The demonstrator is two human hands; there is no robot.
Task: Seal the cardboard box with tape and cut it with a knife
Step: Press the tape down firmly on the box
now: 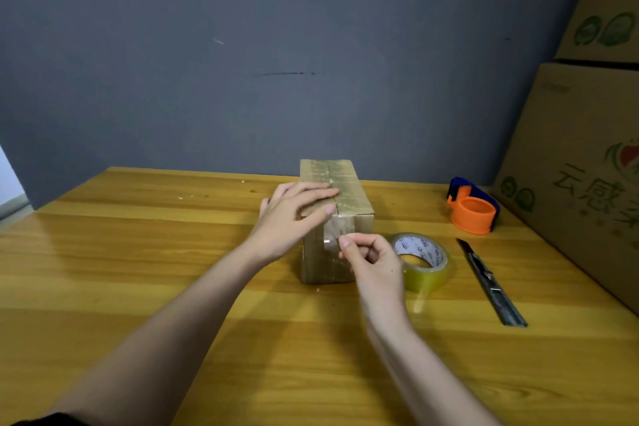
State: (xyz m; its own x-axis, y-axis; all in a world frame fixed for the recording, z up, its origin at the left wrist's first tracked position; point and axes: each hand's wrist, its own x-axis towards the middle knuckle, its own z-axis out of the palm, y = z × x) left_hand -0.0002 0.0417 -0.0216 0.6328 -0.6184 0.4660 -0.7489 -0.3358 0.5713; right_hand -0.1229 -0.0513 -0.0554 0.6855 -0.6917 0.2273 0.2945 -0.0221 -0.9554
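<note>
Resting mid-tabletop (138, 252) was one cardboard box (349, 197), taped along its top seam. The left hand (294, 214) lay flat on it; the right hand (371, 261) pinched at tape on its near face. One tape roll (428, 268), one knife (491, 282) and one dispenser (473, 209) sat right, before two big cartons (570, 183); the left stood open.

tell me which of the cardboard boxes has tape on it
The small cardboard box on the table, under the left hand. The large printed boxes at right show no tape.
</note>
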